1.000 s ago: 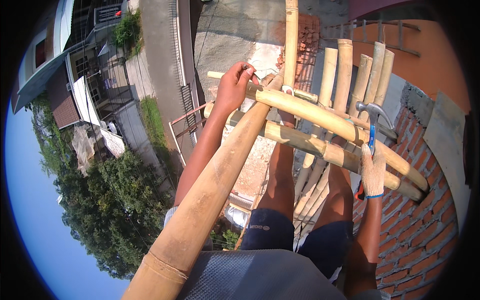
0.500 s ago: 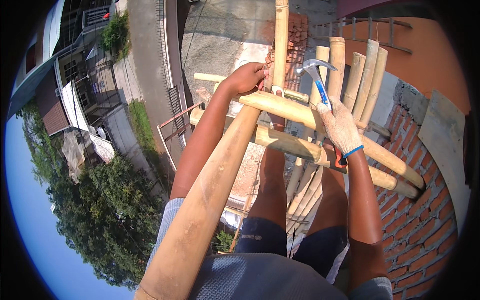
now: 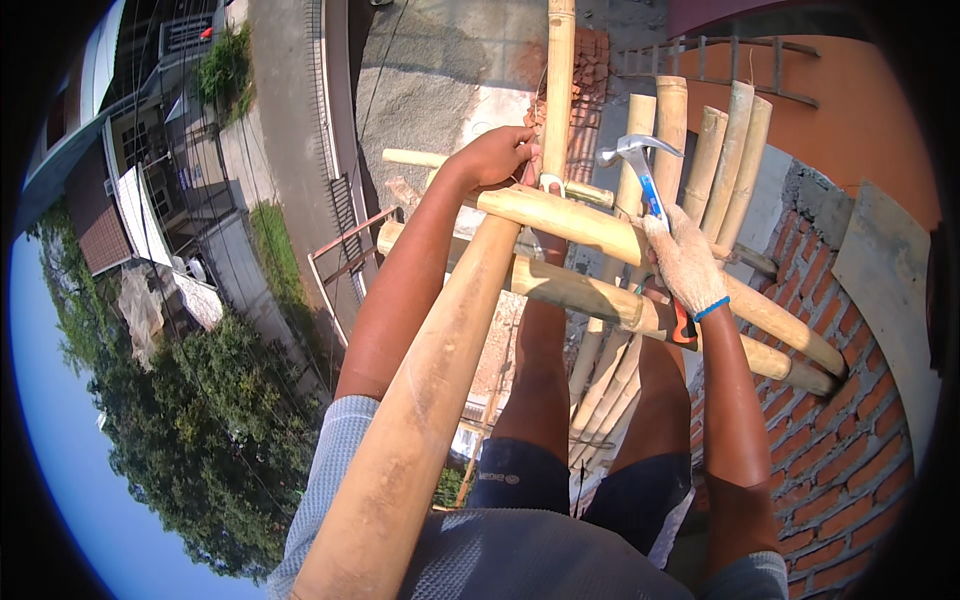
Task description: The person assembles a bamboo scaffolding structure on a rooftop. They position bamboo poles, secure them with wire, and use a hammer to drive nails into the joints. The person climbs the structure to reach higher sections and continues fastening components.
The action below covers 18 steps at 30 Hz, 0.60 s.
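My right hand [image 3: 683, 255], in a pale knitted glove with a blue cuff edge, is wrapped round a claw hammer [image 3: 655, 196]. Its metal head points up, and its orange and black grip end shows below the hand. Bare and with fingertips pinched together, my left hand [image 3: 497, 160] is beside the upright bamboo pole [image 3: 560, 85]. What those fingers hold is too small to tell. Just under both hands a bamboo crosspiece [image 3: 575, 222] slants down to the right. A thick bamboo pole [image 3: 410, 400] rises from below to meet it.
A second bamboo crosspiece [image 3: 580, 292] runs below the first. Several cut bamboo poles [image 3: 705, 165] stand at the right, beside a brick wall [image 3: 830, 470]. A ladder [image 3: 735, 62] and a pile of bricks [image 3: 592, 80] lie further off. Street and trees [image 3: 225, 420] are far below left.
The hammer and my right hand have dropped slightly, and the hammer head has tilted a little. My left hand keeps its pinch at the upright pole.
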{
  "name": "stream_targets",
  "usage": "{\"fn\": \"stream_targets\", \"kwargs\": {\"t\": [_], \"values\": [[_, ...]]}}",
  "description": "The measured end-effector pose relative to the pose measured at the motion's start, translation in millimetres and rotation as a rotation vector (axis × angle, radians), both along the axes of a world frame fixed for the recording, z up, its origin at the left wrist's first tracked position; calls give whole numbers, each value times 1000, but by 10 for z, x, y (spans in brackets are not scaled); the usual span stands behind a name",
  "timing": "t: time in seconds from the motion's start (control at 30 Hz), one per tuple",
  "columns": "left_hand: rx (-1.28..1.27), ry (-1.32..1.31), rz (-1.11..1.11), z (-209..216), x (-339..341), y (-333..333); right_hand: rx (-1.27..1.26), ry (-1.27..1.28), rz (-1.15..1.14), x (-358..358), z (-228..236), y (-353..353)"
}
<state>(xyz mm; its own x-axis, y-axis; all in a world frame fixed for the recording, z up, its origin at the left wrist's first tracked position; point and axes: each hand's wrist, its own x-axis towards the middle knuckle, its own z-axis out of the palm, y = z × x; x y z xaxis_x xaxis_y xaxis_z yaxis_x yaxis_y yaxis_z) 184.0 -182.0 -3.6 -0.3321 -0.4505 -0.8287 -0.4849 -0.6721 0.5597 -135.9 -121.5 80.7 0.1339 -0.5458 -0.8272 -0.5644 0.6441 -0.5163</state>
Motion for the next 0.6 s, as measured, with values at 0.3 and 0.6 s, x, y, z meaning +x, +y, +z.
{"fn": "stream_targets", "kwargs": {"t": [0.3,0.6], "values": [[10,-1,-42,-137,71,-18,30,17,65,9,-12,-68],[109,25,109,-149,61,17,71,6,57,-4,-33,-93]]}}
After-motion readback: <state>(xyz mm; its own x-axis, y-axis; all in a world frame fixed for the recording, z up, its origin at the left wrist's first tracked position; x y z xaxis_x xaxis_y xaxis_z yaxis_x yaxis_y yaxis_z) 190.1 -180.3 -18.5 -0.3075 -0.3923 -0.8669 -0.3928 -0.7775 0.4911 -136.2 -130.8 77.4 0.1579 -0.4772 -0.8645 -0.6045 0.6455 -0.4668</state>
